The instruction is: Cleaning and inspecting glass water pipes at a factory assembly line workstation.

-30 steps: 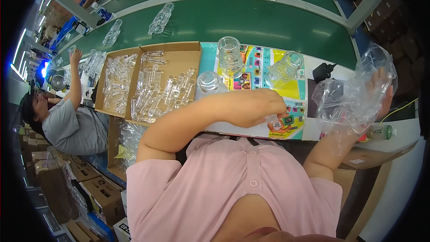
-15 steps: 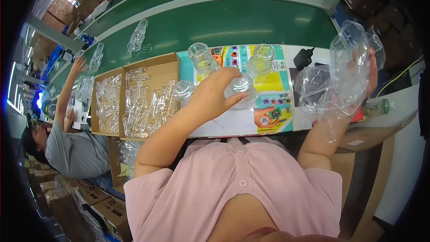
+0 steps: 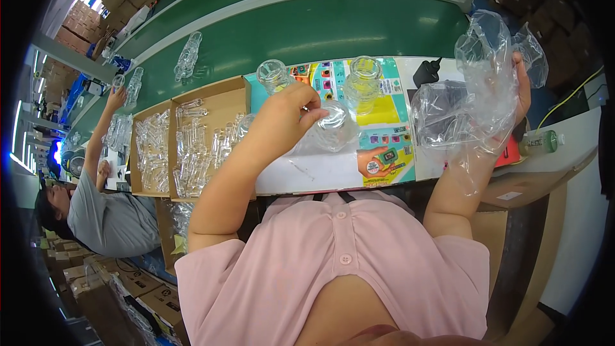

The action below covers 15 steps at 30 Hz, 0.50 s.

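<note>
My left hand (image 3: 289, 114) is over the printed mat, its thumb and fingertips drawn together in a pinch; whatever they hold, if anything, does not show. Right beside these fingertips stands a clear glass vessel with a round top (image 3: 336, 118). Two more clear glass vessels stand farther back, one at the left (image 3: 273, 75) and one at the right (image 3: 364, 83). Part of another glass piece (image 3: 246, 125) shows behind my left wrist. On the right, my right hand (image 3: 522, 93) is closed on a crumpled clear plastic bag (image 3: 483, 83), which covers part of the hand and forearm.
A divided cardboard box (image 3: 246, 93) of small glass tubes lies to the left. A black bottle (image 3: 427, 72) stands behind the bag, and a plastic bottle (image 3: 541, 143) lies at the right. Farther left, a co-worker (image 3: 112, 218) reaches over the green bench (image 3: 275, 32).
My left hand has drawn back left from the top of the near glass vessel, and its spread thumb and finger have come together. The bag stays in my right hand.
</note>
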Available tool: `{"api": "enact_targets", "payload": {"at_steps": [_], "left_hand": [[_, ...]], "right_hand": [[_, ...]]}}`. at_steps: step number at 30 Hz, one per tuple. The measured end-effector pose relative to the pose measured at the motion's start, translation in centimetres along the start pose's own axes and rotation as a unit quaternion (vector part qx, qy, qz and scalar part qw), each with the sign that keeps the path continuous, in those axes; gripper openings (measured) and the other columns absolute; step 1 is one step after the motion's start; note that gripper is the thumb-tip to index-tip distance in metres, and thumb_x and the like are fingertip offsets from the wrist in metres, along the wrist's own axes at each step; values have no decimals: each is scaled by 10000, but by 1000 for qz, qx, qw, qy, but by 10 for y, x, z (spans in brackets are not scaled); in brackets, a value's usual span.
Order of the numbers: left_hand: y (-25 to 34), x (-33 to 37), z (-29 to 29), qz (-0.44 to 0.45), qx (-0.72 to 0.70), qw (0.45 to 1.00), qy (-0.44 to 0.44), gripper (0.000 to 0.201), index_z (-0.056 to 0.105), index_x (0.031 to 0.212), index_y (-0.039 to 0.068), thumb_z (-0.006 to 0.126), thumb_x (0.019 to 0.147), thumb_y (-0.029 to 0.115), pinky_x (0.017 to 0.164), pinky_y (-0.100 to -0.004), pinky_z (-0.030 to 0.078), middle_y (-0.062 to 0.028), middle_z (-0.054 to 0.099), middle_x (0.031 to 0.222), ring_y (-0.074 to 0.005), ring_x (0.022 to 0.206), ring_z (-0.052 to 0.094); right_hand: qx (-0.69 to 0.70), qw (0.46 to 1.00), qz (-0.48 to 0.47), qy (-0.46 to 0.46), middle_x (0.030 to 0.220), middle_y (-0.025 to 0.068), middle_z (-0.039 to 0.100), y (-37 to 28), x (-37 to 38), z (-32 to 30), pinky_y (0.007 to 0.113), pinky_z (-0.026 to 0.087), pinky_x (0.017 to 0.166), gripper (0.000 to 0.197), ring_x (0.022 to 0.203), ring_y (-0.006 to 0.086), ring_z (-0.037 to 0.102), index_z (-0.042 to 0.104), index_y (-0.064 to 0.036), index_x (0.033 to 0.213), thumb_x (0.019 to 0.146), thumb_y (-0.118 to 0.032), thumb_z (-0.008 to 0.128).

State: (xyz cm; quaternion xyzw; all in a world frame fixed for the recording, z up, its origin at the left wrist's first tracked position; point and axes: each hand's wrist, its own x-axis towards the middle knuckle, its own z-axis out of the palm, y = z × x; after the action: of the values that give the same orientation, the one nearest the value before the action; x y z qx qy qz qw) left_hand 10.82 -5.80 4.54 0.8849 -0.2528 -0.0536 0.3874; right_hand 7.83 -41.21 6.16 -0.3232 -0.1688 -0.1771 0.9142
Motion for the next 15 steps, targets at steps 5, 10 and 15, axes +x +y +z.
{"api": "enact_targets", "payload": {"at_steps": [5, 10, 15], "left_hand": [[3, 3, -10, 198, 69, 972, 102, 145, 510, 762, 6, 639, 749, 70, 666, -322, 450, -119, 566, 835, -271, 774, 564], [25, 10, -36, 193, -80, 962, 175, 121, 490, 826, 14, 591, 813, 78, 710, -285, 453, -87, 579, 861, -215, 796, 565], [36, 31, -91, 294, -386, 810, 329, 132, 507, 890, 36, 542, 877, 162, 680, -263, 444, -57, 598, 849, -144, 742, 561]], "right_hand": [[4, 1000, 17, -17, 879, 75, 613, -1, 0, 1, 244, 470, 540, 164, 611, 154, 574, 552, -78, 957, 893, -183, 443], [-13, 999, 8, 48, 906, 81, 607, -6, 1, -2, 263, 472, 670, 181, 740, 162, 579, 574, -54, 932, 891, -176, 448], [-218, 933, -159, 240, 732, 36, 474, 8, 3, 37, 209, 336, 528, 206, 620, 99, 424, 569, 2, 890, 887, -177, 468]]}}
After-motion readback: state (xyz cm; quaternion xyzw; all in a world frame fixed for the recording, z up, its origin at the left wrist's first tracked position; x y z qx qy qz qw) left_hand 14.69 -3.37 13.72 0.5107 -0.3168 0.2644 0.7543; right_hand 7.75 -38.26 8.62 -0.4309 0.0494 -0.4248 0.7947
